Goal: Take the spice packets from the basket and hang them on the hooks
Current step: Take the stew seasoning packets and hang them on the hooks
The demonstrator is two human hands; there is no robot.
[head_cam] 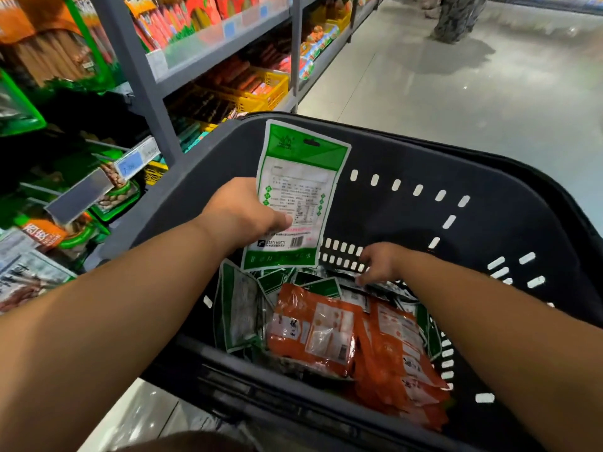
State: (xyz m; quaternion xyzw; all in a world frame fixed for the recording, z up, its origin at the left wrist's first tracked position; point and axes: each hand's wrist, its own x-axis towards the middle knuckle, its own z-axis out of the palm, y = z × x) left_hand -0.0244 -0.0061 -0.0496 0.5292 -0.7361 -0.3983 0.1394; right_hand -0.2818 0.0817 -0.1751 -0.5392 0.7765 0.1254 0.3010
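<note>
left hand (243,214) holding green packet (298,194) upright, hang-hole up

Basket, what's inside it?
Green packets and orange packets piled loosely; the right hand touches them. Whatever lies beneath is hidden. The left hand holds one green packet above.

A green-and-white spice packet (295,194) stands upright at frame centre, printed back showing. Below it, the black basket (424,164) holds piled green packets (236,308) and orange packets (313,331).
</note>
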